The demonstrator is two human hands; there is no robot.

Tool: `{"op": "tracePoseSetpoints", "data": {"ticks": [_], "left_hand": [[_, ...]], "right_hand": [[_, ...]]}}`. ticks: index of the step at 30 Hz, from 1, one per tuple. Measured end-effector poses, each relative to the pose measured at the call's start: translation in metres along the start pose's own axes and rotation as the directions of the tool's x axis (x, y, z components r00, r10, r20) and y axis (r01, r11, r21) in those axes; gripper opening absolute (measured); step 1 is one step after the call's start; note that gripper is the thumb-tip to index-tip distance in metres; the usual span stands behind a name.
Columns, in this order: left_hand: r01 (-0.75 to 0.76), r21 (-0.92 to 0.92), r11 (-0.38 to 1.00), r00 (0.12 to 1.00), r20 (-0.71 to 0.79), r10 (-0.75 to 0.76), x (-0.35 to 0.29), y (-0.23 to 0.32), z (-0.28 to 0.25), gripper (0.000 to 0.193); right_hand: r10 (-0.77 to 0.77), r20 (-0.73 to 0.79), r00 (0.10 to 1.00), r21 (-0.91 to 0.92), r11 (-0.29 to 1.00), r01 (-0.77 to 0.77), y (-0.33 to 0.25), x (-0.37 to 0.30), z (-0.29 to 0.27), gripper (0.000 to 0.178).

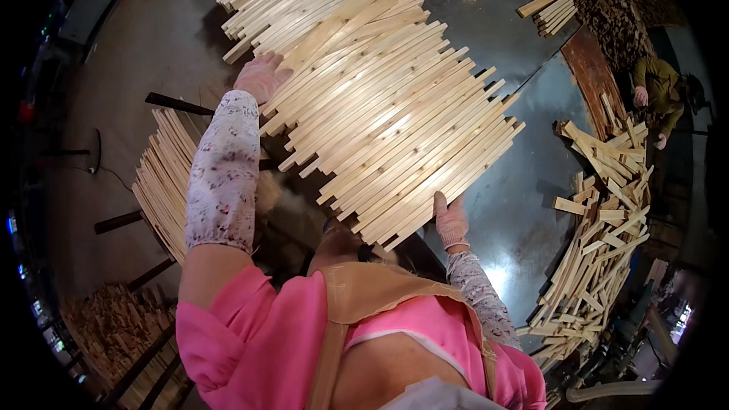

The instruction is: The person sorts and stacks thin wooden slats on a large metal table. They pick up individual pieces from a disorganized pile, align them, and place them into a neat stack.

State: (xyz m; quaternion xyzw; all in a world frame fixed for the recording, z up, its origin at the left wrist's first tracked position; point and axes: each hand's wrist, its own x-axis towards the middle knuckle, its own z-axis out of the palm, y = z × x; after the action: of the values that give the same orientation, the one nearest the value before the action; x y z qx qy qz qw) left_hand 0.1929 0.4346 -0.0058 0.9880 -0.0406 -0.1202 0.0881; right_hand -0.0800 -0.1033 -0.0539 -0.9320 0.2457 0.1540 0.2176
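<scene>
Plainly, left grip [262, 77] unclenched against the ragged ends of pale wooden strips [387, 125], right grip [452, 222] by their outermost edge, whether grasping I cannot tell, open grey worktop [505, 209] to its right.

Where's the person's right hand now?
In the head view, the right hand is right of the middle, at the lower-right edge of the sticks, with the grey table on its right.
</scene>
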Motion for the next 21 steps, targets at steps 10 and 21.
{"op": "tracePoseSetpoints", "data": {"ticks": [10, 21], "left_hand": [[0.066, 0.029, 0.997, 0.948, 0.309, -0.072, -0.027, 0.086, -0.029, 0.092], [0.289, -0.957, -0.017, 0.901, 0.266, 0.343, -0.131, 0.192, 0.053, 0.081]], "right_hand": [[0.073, -0.012, 0.997, 0.093, 0.993, -0.072, -0.014, -0.003, -0.002, 0.105], [-0.257, 0.167, 0.952, 0.600, 0.792, 0.109, -0.195, -0.034, -0.007, 0.084]]}}
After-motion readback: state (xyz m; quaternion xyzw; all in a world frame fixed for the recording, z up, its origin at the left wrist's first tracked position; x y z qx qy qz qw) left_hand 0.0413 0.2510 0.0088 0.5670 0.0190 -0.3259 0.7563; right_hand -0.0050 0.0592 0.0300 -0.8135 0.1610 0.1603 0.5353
